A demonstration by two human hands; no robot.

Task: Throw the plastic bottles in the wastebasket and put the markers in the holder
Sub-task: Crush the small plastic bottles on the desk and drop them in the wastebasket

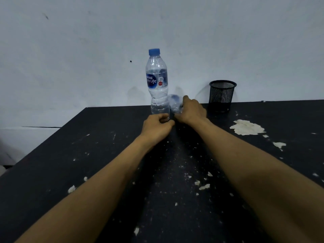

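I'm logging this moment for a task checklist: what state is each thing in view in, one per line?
Upright bottle: standing, blue cap on, base gripped.
Second bottle: blurred, mostly hidden behind the right hand; pose unclear.
Mesh holder: upright by the wall, no markers showing.
Left hand: closed around the upright bottle's base.
Right hand: wrapped on the second bottle.
Table: black, flecked with white chips.

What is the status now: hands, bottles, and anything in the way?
Left hand shut on tall bottle base. Right hand on blurred second bottle. Mesh holder stands apart at right. No markers visible.
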